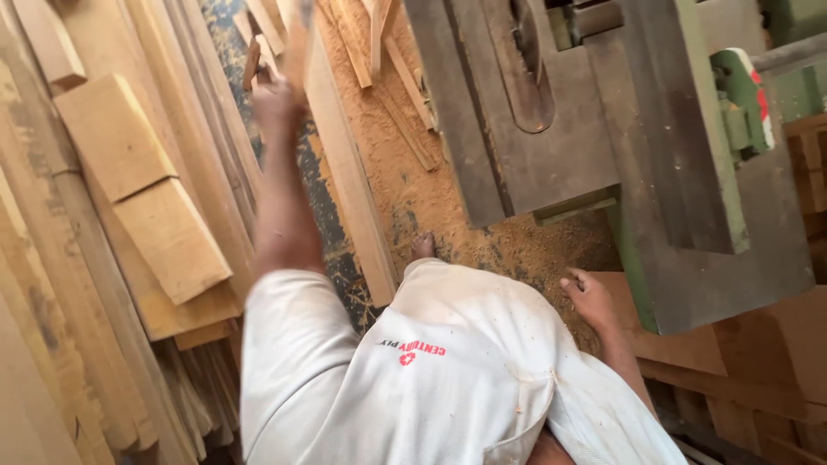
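Observation:
My left hand is stretched out ahead of me and grips a thin wooden strip, which is blurred by motion and points up and away. It hovers over long planks lying on the floor. My right hand hangs low beside my white shirt, fingers loosely apart and holding nothing, next to the corner of a grey table saw. One bare foot shows on the sawdust.
The saw's blade slot sits in its metal top, with green machine parts to the right. Stacked boards fill the left side. Sawdust and offcuts cover the floor. Brown sheets lie at lower right.

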